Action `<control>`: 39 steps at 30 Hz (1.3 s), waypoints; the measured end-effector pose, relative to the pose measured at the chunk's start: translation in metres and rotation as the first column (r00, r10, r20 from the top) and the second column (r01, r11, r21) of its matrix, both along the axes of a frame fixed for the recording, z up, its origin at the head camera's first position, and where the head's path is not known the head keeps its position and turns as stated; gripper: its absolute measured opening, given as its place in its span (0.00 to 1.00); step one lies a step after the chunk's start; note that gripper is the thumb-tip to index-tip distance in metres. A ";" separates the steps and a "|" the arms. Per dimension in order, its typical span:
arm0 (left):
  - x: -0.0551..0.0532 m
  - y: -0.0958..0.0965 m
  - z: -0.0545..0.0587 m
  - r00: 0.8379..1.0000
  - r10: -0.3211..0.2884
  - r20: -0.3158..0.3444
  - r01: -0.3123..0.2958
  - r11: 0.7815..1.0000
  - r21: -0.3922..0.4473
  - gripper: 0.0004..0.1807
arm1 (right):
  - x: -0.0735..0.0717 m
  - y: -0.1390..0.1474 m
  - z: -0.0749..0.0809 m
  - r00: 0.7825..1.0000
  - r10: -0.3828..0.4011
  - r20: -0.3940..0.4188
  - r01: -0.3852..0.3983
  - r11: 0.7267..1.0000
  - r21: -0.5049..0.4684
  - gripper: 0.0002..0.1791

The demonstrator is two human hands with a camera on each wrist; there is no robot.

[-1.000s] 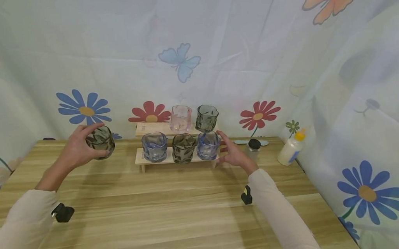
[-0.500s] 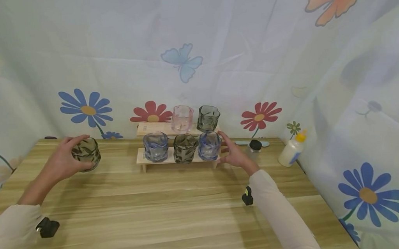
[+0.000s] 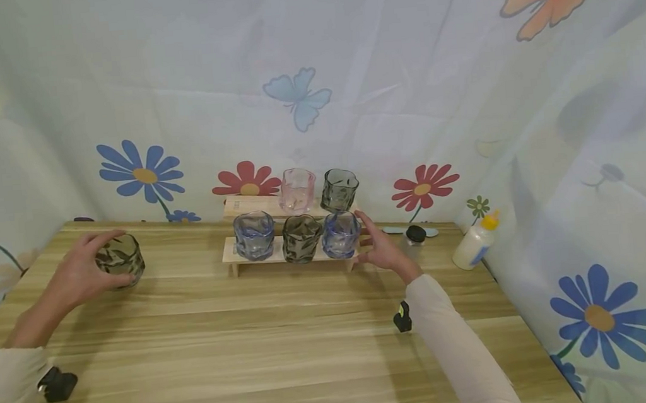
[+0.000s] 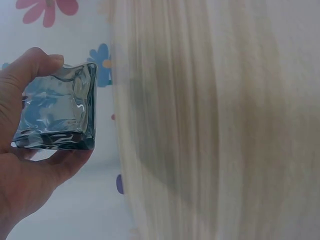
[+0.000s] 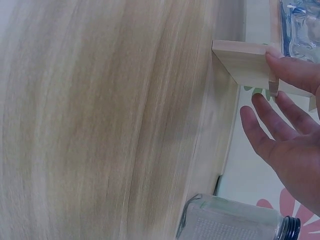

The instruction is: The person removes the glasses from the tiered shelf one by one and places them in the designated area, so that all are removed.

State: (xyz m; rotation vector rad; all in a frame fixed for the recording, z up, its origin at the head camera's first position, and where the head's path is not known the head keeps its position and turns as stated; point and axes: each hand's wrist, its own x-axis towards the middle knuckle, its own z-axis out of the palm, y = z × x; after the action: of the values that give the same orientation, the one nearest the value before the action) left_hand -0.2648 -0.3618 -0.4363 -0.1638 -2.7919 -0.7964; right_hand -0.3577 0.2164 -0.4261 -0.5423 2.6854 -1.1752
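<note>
My left hand grips a dark grey glass tumbler at the left of the table. In the left wrist view thumb and fingers wrap the tumbler, held off the tabletop. A two-tier wooden stand carries the other tumblers. Its upper tier has a pink tumbler and a grey one; a blue tumbler, a dark one and another blue one line the lower tier. My right hand, fingers spread and loosely bent, has its thumb at the stand's right end.
Right of the stand, a clear jar with a black lid stands on the wooden table. Behind it lies a pale flat handle-like thing. A white bottle with a yellow cap stands at the right edge. A printed curtain backs the table.
My left hand has carried the dark tumbler left and toward me, away from the stand. My right hand has stayed at the stand's right end.
</note>
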 end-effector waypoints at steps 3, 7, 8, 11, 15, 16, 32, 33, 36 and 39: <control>0.003 -0.004 -0.004 1.000 0.004 -0.002 -0.004 1.000 0.002 0.54 | 0.000 0.000 0.000 1.000 0.003 0.000 -0.003 1.000 -0.010 0.61; 0.008 -0.011 -0.008 1.000 0.007 -0.008 -0.007 1.000 0.011 0.54 | 0.000 0.000 0.000 1.000 0.007 -0.005 -0.007 1.000 -0.010 0.61; 0.009 -0.012 -0.009 1.000 0.008 -0.009 -0.008 1.000 0.012 0.54 | 0.000 0.000 0.000 1.000 0.009 -0.007 -0.009 1.000 -0.008 0.60; 0.011 -0.016 -0.011 1.000 0.016 -0.010 -0.016 1.000 0.006 0.54 | 0.000 0.000 0.000 1.000 0.006 -0.006 -0.006 1.000 -0.006 0.61; 0.014 -0.020 -0.014 1.000 0.024 -0.009 -0.025 1.000 -0.011 0.54 | 0.000 0.000 -0.001 1.000 0.000 0.004 0.000 1.000 -0.007 0.61; 0.015 -0.021 -0.015 1.000 0.027 -0.008 -0.027 0.999 -0.017 0.54 | 0.000 0.000 -0.001 1.000 -0.001 0.007 0.001 1.000 -0.009 0.61; 0.025 -0.037 -0.023 0.999 0.047 -0.004 -0.047 0.999 -0.028 0.53 | -0.001 0.001 -0.002 1.000 0.012 -0.012 -0.013 1.000 -0.023 0.60; 0.025 -0.039 -0.024 0.999 0.046 -0.002 -0.046 0.999 -0.029 0.54 | -0.001 0.001 -0.002 1.000 0.010 -0.010 -0.010 1.000 -0.022 0.60; 0.026 -0.042 -0.025 0.999 0.049 -0.001 -0.049 0.998 -0.035 0.54 | -0.001 0.001 -0.003 1.000 0.006 -0.006 -0.006 1.000 -0.026 0.61; 0.027 -0.044 -0.028 0.999 0.051 -0.002 -0.051 0.998 -0.036 0.54 | 0.002 -0.001 0.001 1.000 0.011 0.001 -0.011 0.999 -0.037 0.61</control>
State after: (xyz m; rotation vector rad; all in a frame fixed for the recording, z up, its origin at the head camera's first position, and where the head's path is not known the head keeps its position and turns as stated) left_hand -0.2378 -0.4060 -0.4639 -0.0987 -2.7984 -0.7345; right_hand -0.3562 0.2156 -0.4253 -0.5611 2.6607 -1.2237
